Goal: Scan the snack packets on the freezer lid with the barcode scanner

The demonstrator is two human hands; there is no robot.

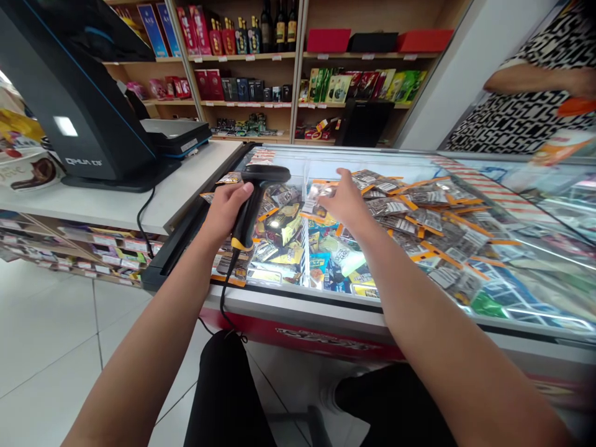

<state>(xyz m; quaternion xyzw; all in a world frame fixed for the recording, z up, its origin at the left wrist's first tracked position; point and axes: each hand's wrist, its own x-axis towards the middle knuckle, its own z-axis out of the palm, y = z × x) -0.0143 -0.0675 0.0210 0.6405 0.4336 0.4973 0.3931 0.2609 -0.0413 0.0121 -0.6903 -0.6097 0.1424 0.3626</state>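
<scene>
My left hand [222, 214] is wrapped round the handle of a black and yellow barcode scanner [250, 214], its head uppermost and its cable hanging down over the freezer edge. To the right, my right hand [348, 202] has its thumb over a clear, orange-edged snack packet [316, 197]; the fingers beneath are partly hidden. Both hands are above the glass top of a chest freezer [298, 301]. Right of my right hand lies a heap of similar orange-edged packets [433, 214]. Beneath the glass, colourful wrapped goods [284, 230] show.
A white counter [116, 202] at the left bears a black checkout terminal [88, 118] and a scale [177, 133]. Shelves [242, 59] with bottles and boxes stand behind the freezer. At the far right, a person in a patterned top [512, 105] holds something orange.
</scene>
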